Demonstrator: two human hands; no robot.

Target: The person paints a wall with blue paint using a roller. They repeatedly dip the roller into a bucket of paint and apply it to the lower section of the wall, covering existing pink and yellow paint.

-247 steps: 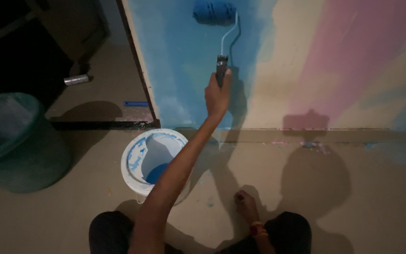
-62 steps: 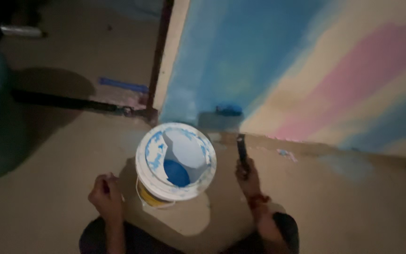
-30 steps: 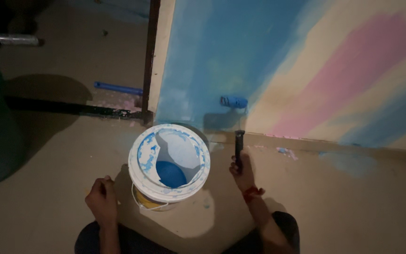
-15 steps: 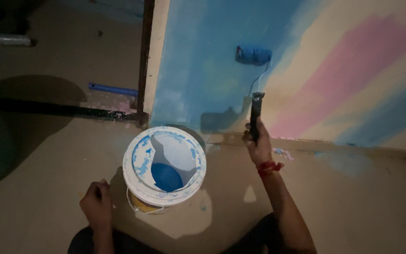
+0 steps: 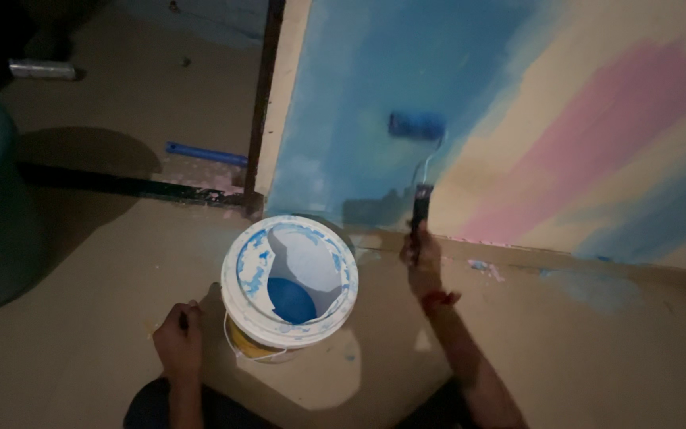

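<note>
**Rolling blue onto the wall**

Pressing a paint roller (image 5: pixel 417 125), blurred, against the blue patch of the wall (image 5: pixel 597 119), black handle clenched in the right hand (image 5: pixel 422 253). Resting on the floor (image 5: pixel 581 349) beside the white paint bucket (image 5: pixel 240 274), left hand (image 5: pixel 176 342), fingers curled; grip unclear.
</note>
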